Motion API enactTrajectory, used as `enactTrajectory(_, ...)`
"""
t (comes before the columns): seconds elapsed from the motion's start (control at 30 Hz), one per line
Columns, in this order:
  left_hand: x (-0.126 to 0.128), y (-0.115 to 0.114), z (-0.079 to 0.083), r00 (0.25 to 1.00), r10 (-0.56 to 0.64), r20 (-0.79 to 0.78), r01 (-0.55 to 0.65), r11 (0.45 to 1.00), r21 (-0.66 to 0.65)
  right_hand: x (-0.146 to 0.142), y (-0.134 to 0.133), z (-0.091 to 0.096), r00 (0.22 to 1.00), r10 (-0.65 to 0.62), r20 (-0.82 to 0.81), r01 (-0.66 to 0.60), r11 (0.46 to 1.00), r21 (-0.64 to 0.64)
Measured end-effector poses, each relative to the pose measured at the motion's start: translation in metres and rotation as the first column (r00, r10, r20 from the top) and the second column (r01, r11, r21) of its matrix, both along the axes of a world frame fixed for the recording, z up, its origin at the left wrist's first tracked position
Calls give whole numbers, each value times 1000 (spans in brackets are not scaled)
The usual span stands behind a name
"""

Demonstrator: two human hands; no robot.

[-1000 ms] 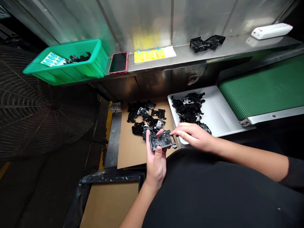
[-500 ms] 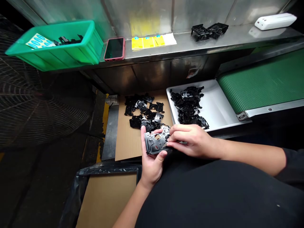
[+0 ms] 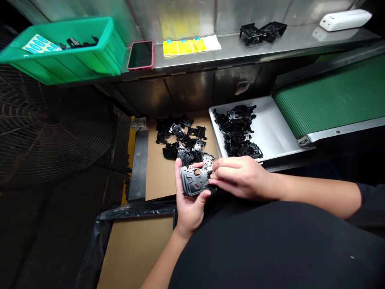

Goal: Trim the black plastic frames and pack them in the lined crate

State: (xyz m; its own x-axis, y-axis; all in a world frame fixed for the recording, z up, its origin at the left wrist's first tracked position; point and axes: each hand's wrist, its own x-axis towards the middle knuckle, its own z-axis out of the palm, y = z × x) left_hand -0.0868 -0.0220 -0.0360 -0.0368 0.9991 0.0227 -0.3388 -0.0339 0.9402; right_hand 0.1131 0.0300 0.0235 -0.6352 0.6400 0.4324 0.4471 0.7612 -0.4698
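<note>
My left hand [image 3: 190,208] is closed around a black molded plastic part [image 3: 192,182], a flat frame with a round hole, thumb along its near edge. Against the part's right side, my right hand [image 3: 240,176] is pinched on a thin pointed tool [image 3: 207,183]. Only the tool's pale tip shows clearly; the fingers cover most of it, so I cannot tell its exact kind. Just beyond my hands, a loose pile of similar black parts [image 3: 180,134] lies on a cardboard sheet [image 3: 158,176]. More black parts [image 3: 237,134] are heaped in a white tray [image 3: 270,124].
A green conveyor belt [image 3: 337,96] meets the tray's right side. On the metal shelf [image 3: 228,50] are a green bin [image 3: 81,60], a phone [image 3: 140,55], yellow labels [image 3: 183,47], two black parts [image 3: 263,33] and a white device [image 3: 345,20]. A fan [image 3: 51,120] stands left; a lined box [image 3: 135,249] sits below.
The view has shifted slightly, so the surroundings sit a little higher and further left. Both hands keep their hold, with the tool tip still at the part's right side.
</note>
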Motion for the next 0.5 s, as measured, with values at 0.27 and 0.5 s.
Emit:
enactTrajectory(0.27,-6,-5,2,998,8,-60,-9,1000,-29,-3,-5,-2,999,22,23,-22,1000,-13)
enactTrajectory(0.5,-11,-10,-1,999,-36,-1,36,999,-28,-6,-6,-5,998,62,-31,-64,994,-84)
